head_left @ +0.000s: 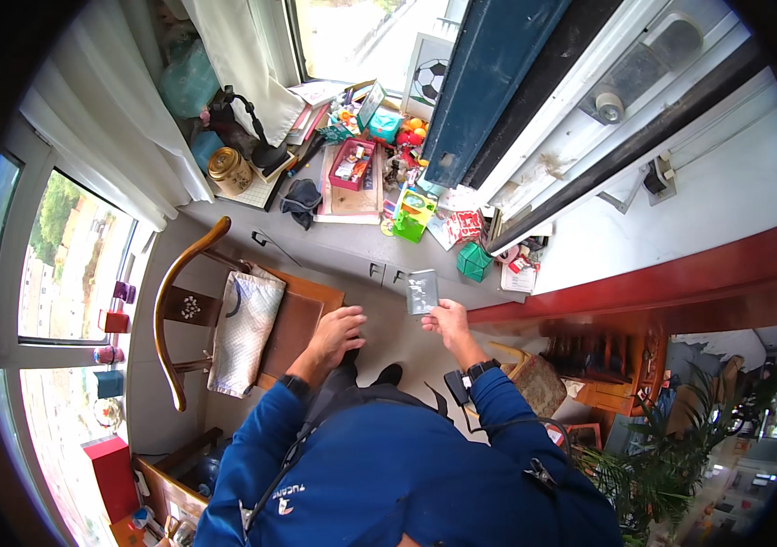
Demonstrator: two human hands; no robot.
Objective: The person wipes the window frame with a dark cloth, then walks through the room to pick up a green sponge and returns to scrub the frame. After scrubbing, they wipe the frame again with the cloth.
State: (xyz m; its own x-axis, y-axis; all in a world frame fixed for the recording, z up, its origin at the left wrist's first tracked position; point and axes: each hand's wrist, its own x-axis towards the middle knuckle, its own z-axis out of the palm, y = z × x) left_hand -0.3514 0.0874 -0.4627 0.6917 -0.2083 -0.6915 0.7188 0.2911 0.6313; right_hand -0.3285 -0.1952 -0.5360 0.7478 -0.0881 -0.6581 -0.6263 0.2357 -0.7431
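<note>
Between the thumb and fingers of my right hand (447, 323) is a small flat grey rectangle (422, 293), like a card or thin case, with pale marks on its face. It is held upright in front of the grey cabinet. My left hand (337, 335) hovers over the seat of the wooden chair (301, 319), its fingers loosely bent and apart, with nothing in them. A gap separates it from the grey rectangle.
Ahead, a grey counter (361, 239) bears a pink-red basket (352, 164), a green and yellow toy (414, 215), a golden jar (231, 170) and a dark green faceted object (473, 262). A quilted cushion (244, 333) rests on the chair. A potted plant (680, 447) stands right.
</note>
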